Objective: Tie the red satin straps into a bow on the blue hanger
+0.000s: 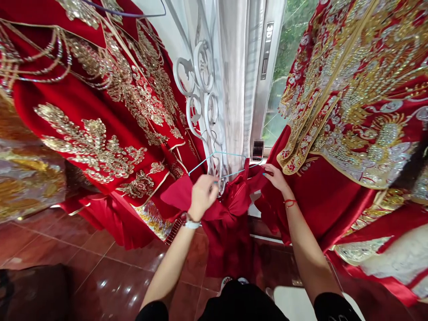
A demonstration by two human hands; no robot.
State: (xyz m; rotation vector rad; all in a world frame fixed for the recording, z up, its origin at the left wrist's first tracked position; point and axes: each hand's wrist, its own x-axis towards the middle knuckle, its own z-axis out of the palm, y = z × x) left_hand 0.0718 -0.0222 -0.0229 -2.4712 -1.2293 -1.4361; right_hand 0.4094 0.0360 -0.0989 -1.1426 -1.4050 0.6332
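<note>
Red dress (230, 243), probably light, soft, limp, best taken by its shoulders; right hand (277, 179) pinching right edge, left hand (202, 196) loosely curled, hold uncertain.

I wore black short sleeves; the left sleeve (153, 311) looked plain, while the right sleeve (336, 306) carried small pale marks. A black garment (244, 305) covered my middle. A whitish band (192, 224) circled my left wrist, beside a dark reddish-brown piece (183, 218) too small to make out. My right wrist had a thin red bracelet (290, 203). Teal polish (216, 182) showed on nails of each hand (203, 196). My shoes (226, 281) were whitish, one with reddish marks.
</note>
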